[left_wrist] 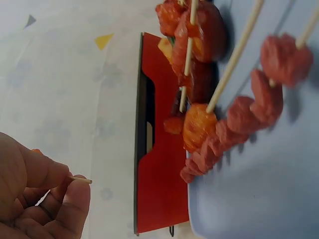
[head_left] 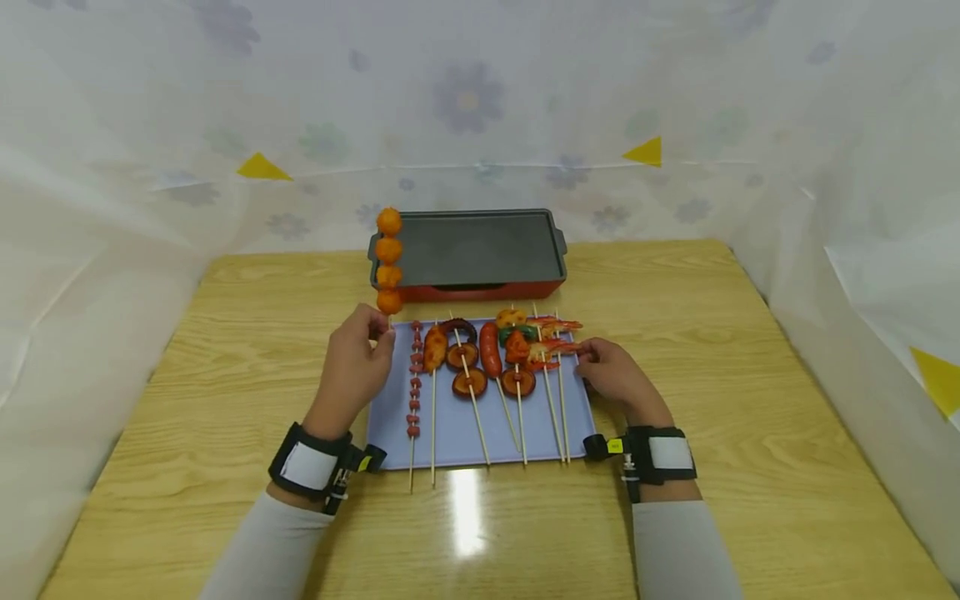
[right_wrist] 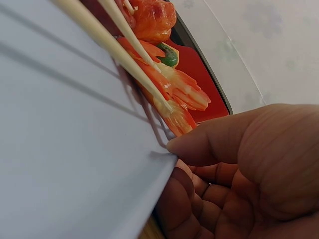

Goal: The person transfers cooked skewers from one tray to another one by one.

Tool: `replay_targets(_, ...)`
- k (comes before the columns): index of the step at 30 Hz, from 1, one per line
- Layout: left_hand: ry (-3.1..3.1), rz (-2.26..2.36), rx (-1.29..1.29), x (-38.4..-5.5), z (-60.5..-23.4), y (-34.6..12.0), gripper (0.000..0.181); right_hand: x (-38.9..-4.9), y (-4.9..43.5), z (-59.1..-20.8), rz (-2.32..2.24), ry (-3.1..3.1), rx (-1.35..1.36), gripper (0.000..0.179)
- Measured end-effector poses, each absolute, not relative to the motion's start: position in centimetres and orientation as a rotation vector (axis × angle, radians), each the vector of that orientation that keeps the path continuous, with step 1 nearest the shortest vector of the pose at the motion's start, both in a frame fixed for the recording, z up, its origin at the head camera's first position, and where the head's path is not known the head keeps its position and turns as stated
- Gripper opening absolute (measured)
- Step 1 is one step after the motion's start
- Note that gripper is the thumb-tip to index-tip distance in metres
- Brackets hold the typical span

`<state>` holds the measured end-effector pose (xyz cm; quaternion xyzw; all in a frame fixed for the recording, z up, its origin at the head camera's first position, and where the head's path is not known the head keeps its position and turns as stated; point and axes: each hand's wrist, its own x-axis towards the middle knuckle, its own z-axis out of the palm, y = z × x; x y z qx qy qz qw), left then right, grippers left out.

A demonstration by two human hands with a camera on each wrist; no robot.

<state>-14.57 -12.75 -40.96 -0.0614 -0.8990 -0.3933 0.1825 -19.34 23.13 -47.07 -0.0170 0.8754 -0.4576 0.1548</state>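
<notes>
My left hand (head_left: 348,367) pinches the bare lower stick of a skewer of orange balls (head_left: 389,250) between thumb and fingers. The balls point upward, overlapping the left end of the grill in the head view; the stick's cut end (left_wrist: 85,179) pokes out past the fingers. At the right edge of a pale blue tray (head_left: 390,417), my right hand (head_left: 618,375) grips the rim, thumb on top and curled fingers below. Two shrimp skewers (head_left: 557,346) lie beside that thumb. Nearest the left hand on the tray is a skewer of small red pieces (head_left: 413,404).
Behind the tray stands a red grill with a flat dark plate (head_left: 472,246). Also on the tray are a sausage skewer (head_left: 491,350), a skewer with mushroom slices (head_left: 469,382), a mixed skewer (head_left: 517,346) and a browned meat skewer (head_left: 435,348). Several stick ends overhang the front rim.
</notes>
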Motion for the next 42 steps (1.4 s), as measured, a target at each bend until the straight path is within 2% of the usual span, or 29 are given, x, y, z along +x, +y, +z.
replay_targets(12, -2.569, -1.077, -0.221, -11.3, -39.4, -11.0, 0.008, -19.1, 23.2, -47.3, -1.308, 2.503, 0.001, 0.029)
replay_targets(24, -2.598, -1.036, -0.281, -9.6, -37.4, -10.5, 0.008, -19.4, 23.1, -47.1, -1.304, 2.502, -0.002, 0.029)
replay_targets(42, -2.799, -1.107, -0.027, -7.8, -40.2, -12.1, 0.008, -19.4, 23.0, -47.0, -1.314, 2.493, -0.02, 0.03)
